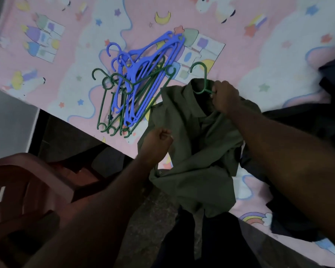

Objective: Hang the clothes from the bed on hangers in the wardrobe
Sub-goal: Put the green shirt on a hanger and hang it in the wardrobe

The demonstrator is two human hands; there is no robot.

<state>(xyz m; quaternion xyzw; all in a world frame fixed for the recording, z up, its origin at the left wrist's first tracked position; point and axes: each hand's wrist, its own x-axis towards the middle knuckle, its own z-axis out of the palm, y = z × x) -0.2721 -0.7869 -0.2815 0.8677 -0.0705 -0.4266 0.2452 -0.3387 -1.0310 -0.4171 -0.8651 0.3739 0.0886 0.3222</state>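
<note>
Two bare forearms reach in from the bottom edge, the left one crossing above a reddish-brown plastic chair (17, 190) that stands beside the bed. The left hand (157, 142) sits at the left front edge of an olive shirt (197, 161). Its fingers are curled tight into a fist with the thumb pressed against them, and the fabric appears to be pinched there. The cloth itself disappears under the knuckles, so exactly how much is held cannot be told.

The right hand (225, 98) is higher up at the shirt's collar. Its fingers are closed round the neck of a green hanger (200, 80) together with the collar cloth. The hanger's hook sticks out above the collar, up and to the left of the knuckles, and its shoulders are hidden inside the shirt. The shirt hangs crumpled from this grip, its lower part draped over the edge of the pink unicorn bedsheet (259, 45) toward the floor.

Just left of the shirt, on the sheet, lies a loose pile of blue hangers (149, 74) lying over and among more green hangers (104, 105), hooks pointing various ways. Dark clothes (333, 78) lie bunched at the right edge of the bed, and more dark fabric shows beneath the right forearm
</note>
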